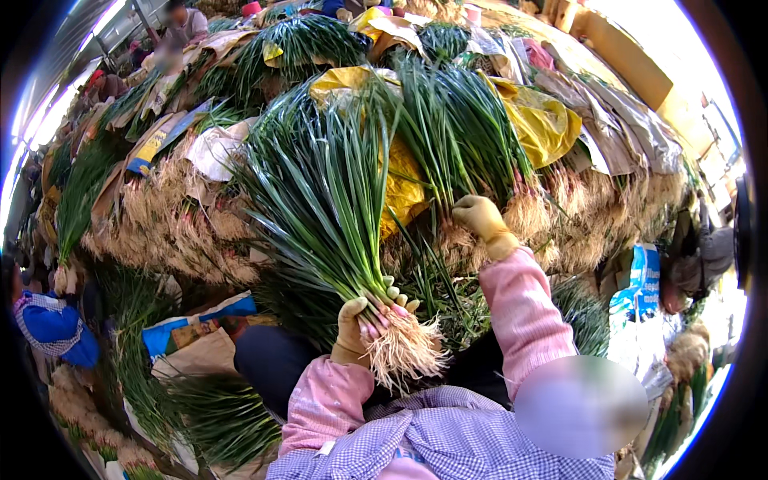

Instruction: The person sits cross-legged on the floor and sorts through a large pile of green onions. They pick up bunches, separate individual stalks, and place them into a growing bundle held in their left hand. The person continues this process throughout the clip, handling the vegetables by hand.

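Observation:
My gloved left hand (356,328) is wrapped round the lower stems of a large bunch of leafy green stalks (328,200), which look like green garlic or spring onions. Their bases are pinkish white, and a thick tuft of pale roots (408,348) hangs toward me. The leaves fan away, up to the pile. Reaching forward, my gloved right hand (480,220) has its fingers closed at the pile's near edge, beside the bases of more stalks (456,136). Whatever is between its fingers is hidden.
A yellow plastic sheet (536,120) lies among the piled stalks, whose roots (176,216) face me. Loose leaves (216,416) and a paper sack (200,344) are at left. A blue-and-white sack (636,296) stands at right. Another person (180,32) sits at the far left.

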`<state>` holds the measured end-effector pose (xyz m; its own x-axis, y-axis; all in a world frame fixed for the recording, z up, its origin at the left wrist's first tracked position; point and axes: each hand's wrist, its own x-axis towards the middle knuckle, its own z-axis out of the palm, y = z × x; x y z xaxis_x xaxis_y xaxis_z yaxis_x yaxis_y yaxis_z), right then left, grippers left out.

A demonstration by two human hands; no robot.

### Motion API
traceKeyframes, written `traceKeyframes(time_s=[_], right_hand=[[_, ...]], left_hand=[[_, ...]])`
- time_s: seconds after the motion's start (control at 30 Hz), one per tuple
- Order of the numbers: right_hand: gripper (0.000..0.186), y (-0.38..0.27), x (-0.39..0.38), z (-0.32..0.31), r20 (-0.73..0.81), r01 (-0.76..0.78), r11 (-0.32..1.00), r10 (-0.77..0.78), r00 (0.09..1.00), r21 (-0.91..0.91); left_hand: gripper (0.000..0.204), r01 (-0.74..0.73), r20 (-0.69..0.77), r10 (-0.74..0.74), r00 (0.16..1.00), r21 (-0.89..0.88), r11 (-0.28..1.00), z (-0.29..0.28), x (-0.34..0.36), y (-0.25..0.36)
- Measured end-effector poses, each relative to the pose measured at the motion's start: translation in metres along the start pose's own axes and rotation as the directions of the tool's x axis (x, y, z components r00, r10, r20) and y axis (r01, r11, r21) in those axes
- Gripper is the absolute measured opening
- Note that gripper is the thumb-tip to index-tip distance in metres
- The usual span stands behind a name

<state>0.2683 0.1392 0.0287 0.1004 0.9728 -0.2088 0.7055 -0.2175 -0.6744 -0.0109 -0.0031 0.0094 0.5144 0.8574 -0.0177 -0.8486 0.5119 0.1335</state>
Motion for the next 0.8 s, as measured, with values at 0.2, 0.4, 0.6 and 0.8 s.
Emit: traceKeyframes(time_s=[0.2,0.4,0.6,0.8], right_hand=[[0.018,-0.024,-0.068,-0.055,-0.074,0.124,0.594,-0.107,0.991,0.795],[0.024,0.033,-0.066,-0.005,-0.378,0.177,0.967,-0.097,0.921,0.183],[0.019,0.009,-0.087,0.001,-0.419,0.162,0.973,-0.218,0.881,-0.166],[0.027,0.026,-0.046,0.042,-0.177,0.072,0.997,-0.063,0.982,0.042]], left_hand=[[0.057,0.001,0.022,0.000,1.000,-0.062,0.998,0.003,-0.004,-0.005],[0.051,-0.057,0.033,0.056,0.998,0.036,0.998,0.014,-0.001,-0.009],[0.056,-0.031,0.016,0.031,0.999,0.004,1.000,-0.002,-0.003,-0.007],[0.054,-0.024,-0.035,0.026,0.999,0.075,0.997,0.008,-0.007,-0.004]])
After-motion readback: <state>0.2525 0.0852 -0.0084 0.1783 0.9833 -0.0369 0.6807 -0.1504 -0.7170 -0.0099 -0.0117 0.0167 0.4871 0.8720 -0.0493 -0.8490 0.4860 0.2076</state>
